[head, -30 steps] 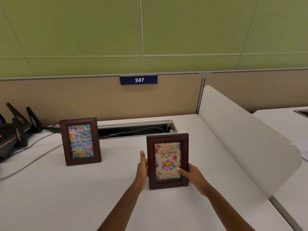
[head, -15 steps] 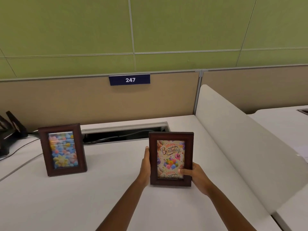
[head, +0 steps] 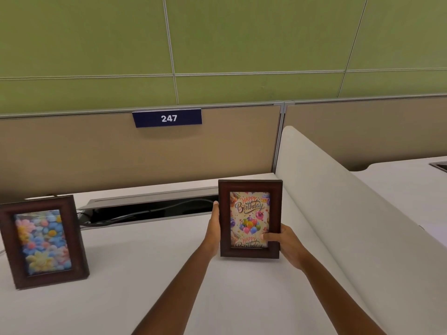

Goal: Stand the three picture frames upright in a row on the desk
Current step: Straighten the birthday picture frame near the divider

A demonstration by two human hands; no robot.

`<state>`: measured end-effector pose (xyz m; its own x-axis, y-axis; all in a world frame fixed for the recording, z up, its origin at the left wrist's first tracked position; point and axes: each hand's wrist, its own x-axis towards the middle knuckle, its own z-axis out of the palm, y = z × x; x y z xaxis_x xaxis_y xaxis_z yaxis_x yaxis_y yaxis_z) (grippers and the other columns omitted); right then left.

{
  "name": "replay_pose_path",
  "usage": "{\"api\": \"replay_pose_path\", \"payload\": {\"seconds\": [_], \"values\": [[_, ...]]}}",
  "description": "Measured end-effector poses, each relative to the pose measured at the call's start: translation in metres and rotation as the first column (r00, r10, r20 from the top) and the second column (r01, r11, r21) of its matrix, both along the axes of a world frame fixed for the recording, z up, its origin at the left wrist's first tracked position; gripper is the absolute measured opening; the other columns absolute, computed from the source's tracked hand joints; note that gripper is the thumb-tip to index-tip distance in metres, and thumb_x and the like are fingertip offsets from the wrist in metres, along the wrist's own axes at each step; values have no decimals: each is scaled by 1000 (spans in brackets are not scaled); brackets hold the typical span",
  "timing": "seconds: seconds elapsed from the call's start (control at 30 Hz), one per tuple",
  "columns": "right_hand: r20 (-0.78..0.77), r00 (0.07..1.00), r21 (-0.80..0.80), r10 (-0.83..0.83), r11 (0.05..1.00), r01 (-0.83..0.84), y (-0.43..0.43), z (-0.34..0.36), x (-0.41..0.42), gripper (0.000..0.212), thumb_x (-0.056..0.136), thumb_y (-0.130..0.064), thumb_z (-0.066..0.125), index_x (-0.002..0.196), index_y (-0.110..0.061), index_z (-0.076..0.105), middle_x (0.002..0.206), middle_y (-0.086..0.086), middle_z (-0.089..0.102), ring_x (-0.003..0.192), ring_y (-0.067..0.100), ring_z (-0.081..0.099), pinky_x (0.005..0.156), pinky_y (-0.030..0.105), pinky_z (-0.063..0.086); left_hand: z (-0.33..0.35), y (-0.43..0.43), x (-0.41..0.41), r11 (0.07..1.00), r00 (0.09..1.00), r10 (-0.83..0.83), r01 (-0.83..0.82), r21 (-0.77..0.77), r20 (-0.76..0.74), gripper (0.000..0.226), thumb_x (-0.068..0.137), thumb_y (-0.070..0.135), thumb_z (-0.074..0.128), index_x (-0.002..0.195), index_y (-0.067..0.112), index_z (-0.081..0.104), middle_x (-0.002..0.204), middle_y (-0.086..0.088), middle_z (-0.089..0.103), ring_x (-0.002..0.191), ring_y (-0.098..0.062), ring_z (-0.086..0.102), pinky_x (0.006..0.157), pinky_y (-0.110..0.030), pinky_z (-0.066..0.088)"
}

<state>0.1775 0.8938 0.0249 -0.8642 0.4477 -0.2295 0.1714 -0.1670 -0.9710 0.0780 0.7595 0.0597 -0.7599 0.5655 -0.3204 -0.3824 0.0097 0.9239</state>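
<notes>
A dark wooden birthday frame [head: 249, 187] with a balloon picture stands upright near the right side of the white desk [head: 145, 274]. My left hand [head: 213, 226] grips its left edge. My right hand [head: 284, 243] holds its lower right corner, thumb across the glass. Whether its base touches the desk I cannot tell. A second dark wooden flower frame [head: 43, 240] stands upright on its own at the far left, apart from both hands. Only these two frames are in view.
A white divider panel [head: 338, 213] runs along the desk's right side, close to the birthday frame. An open cable tray [head: 150, 209] with cords lies at the back. A beige partition with a blue "247" sign [head: 167, 118] stands behind.
The view has shifted to the right, so the flower frame now sits at the left edge and the black device is out of sight. Both hands have carried the birthday frame slightly farther back and right.
</notes>
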Motion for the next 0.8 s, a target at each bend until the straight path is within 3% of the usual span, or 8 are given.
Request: {"api": "replay_pose_path", "payload": {"seconds": [0.13,0.3,0.37,0.47,0.6,0.8], "values": [[23,1000,1,-14,1000,14,11,-4,-9,38,80,8,55,112,-10,49,114,11,59,107,31,57,96,44,47,-6,10,-8,1000,999,-30,30,4,12,58,98,43,13,131,10,49,135,-16,53,118,-32,54,95,-39,43],[31,999,-20,-40,999,40,21,-10,-14,38,79,10,52,112,-9,49,113,13,59,104,30,58,92,42,48,-13,22,-19,997,998,-63,64,47,-13,59,98,43,12,131,9,48,131,-14,55,78,-12,59,90,-37,43],[27,998,-29,-49,998,49,23,-11,-16,38,79,11,51,111,-9,49,111,12,60,101,28,59,90,41,49,-15,26,-21,998,998,-63,64,30,-12,59,98,44,13,130,11,49,133,-15,54,84,-15,61,91,-38,44],[30,997,-24,-66,997,67,26,-13,-18,38,79,12,50,111,-10,49,112,12,59,106,31,56,93,44,47,-18,27,-21,999,999,-53,53,0,-12,58,97,46,13,132,14,47,135,-14,53,116,-29,56,99,-41,42],[33,997,-29,-76,997,77,25,-13,-18,38,79,12,50,110,-9,50,110,12,60,105,32,57,91,43,48,-24,28,-20,999,998,-54,54,-6,-31,58,98,45,12,132,15,46,127,-10,56,108,-24,56,95,-38,44],[51,995,-9,-87,996,87,28,-11,-20,37,78,12,49,109,-9,50,112,13,59,105,33,57,93,46,47,-33,31,-17,1000,1000,-12,12,-4,18,59,96,49,13,128,17,50,134,-13,55,120,-32,55,104,-49,43]]}}
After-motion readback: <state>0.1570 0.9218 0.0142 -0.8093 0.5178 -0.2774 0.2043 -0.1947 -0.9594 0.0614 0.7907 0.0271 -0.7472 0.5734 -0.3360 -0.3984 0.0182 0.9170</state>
